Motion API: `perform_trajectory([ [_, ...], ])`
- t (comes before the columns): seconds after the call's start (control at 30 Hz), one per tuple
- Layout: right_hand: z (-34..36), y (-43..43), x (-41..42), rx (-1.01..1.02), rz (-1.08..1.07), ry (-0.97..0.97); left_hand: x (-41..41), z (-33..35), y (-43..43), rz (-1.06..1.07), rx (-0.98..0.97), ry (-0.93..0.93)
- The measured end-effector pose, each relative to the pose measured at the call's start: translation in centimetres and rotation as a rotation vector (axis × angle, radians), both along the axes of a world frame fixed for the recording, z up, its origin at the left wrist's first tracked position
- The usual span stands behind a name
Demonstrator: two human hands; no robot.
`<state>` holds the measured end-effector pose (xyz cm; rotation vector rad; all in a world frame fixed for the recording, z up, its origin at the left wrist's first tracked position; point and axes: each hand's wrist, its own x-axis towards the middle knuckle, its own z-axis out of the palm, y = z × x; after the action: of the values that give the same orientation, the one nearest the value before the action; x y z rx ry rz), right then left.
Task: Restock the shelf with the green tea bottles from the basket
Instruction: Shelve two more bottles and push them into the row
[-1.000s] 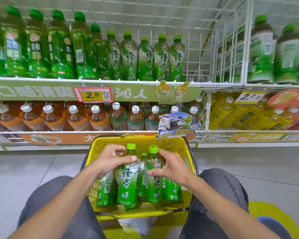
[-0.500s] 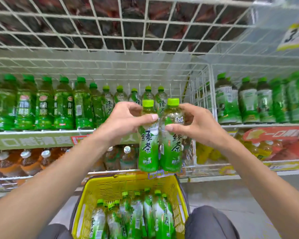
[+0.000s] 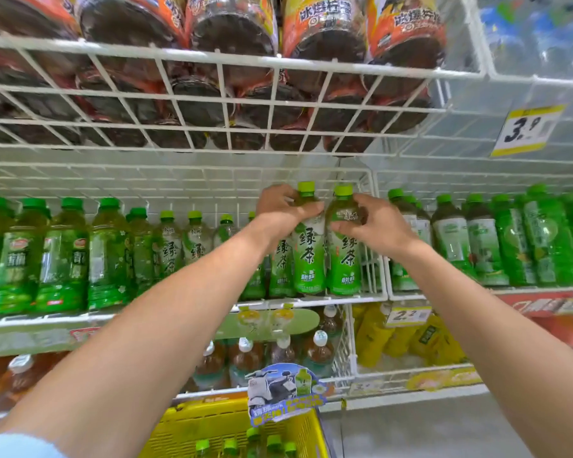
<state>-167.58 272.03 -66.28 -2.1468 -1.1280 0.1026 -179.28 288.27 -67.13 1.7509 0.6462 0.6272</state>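
Observation:
My left hand (image 3: 280, 211) grips the shoulder of one green tea bottle (image 3: 309, 259). My right hand (image 3: 374, 224) grips a second green tea bottle (image 3: 344, 266) beside it. Both bottles stand upright at the front right end of the white wire shelf (image 3: 311, 300), their bases at its front edge, in front of a row of the same green tea bottles (image 3: 196, 239). At the bottom of the view sits the yellow basket (image 3: 192, 428), with several green bottle caps (image 3: 255, 441) showing inside.
Other green bottles (image 3: 63, 256) fill the shelf's left; a wire divider (image 3: 372, 233) separates more green bottles (image 3: 477, 239) on the right. Dark bottles (image 3: 232, 71) lie on the wire rack above. Brown and yellow drinks (image 3: 315, 353) fill the lower shelf. A paper tag (image 3: 285, 395) hangs over the basket.
Both hands lifted the two bottles out of the basket, raised them forward, and now hold them at the shelf's front right end. The camera has tilted upward.

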Motion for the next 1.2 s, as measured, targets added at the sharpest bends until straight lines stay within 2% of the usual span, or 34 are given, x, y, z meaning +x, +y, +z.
perform_trajectory([
  [0.13,-2.0,1.8,1.9,-0.112,-0.052,0.032,2.4,-3.0,1.2,0.002,0.029,0.061],
  [0.33,-5.1,6.5,4.6,-0.284,-0.064,-0.082,3.2,-5.3,4.2,-0.014,0.039,0.08],
  [0.7,-5.7,8.6,6.8,-0.379,0.015,-0.109,5.2,-4.3,6.2,0.002,0.231,0.397],
  [0.93,-6.2,9.8,7.5,-0.439,-0.119,-0.058,7.8,-5.4,4.5,0.043,0.356,0.451],
  [1.2,-6.2,10.7,7.3,-0.46,-0.231,-0.094,8.4,-5.0,4.2,0.094,0.465,0.503],
])
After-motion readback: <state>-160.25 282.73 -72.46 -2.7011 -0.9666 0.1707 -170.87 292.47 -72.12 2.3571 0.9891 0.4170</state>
